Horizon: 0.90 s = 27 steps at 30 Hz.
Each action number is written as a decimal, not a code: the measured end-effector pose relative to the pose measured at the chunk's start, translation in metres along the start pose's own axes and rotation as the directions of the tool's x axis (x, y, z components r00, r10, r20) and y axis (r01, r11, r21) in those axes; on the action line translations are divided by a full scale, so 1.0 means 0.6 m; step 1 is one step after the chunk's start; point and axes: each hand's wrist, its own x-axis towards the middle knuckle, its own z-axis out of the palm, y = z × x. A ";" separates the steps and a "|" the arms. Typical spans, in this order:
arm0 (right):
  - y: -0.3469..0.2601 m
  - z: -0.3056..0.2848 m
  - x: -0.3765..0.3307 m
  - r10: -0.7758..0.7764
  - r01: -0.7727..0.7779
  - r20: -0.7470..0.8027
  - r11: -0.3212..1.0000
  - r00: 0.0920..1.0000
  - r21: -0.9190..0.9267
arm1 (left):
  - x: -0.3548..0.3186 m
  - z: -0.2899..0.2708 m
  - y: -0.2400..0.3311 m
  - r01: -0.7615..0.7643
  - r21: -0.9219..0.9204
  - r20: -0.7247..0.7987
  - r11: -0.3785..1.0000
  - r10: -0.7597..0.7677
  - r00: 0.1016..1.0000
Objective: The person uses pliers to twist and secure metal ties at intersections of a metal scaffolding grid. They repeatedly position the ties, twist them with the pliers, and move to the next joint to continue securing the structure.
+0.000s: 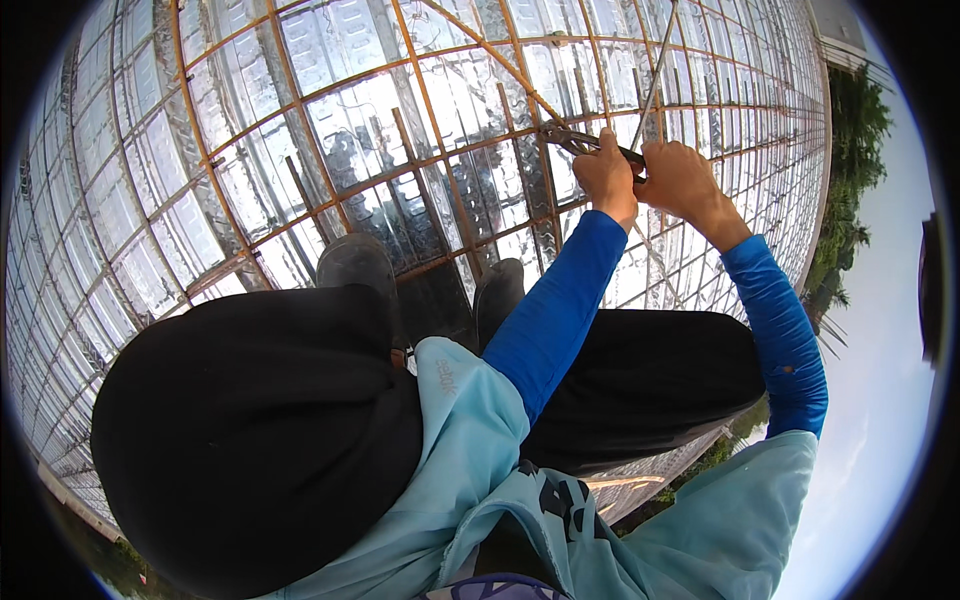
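Note:
Dark metal pincers (578, 139) reach out to the left from my two hands, with their jaw end at a crossing of the rusty rebar grid (447, 155). My left hand (606, 183) is closed around one handle, with the thumb pointing up along it. Close beside it on the right, my right hand (688, 184) is closed on the handle end of the same pincers. A slanting rusty bar (497, 58) comes down to the jaws. Any tie wire in the jaws is too small to make out.
Shiny metal decking (350, 125) lies under the grid. Short upright bar ends (403, 132) stick up near my boots (357, 262). A thin pale rod (655, 80) slants past my hands. Trees (850, 170) stand beyond the deck's right edge.

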 end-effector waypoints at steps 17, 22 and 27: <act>0.051 -0.017 0.046 -0.157 -0.504 0.653 0.513 0.741 0.695 | -0.061 -0.055 -0.004 -0.353 0.374 -0.209 0.858 0.448 0.869; 0.046 -0.004 0.043 -0.273 -0.612 0.678 0.294 0.683 0.735 | -0.008 -0.075 0.006 -0.276 0.219 -0.068 0.936 0.297 0.952; 0.043 0.076 0.006 -0.500 -0.723 0.623 -0.010 0.602 0.691 | -0.034 -0.047 0.001 -0.084 -0.272 -0.120 0.959 0.053 0.991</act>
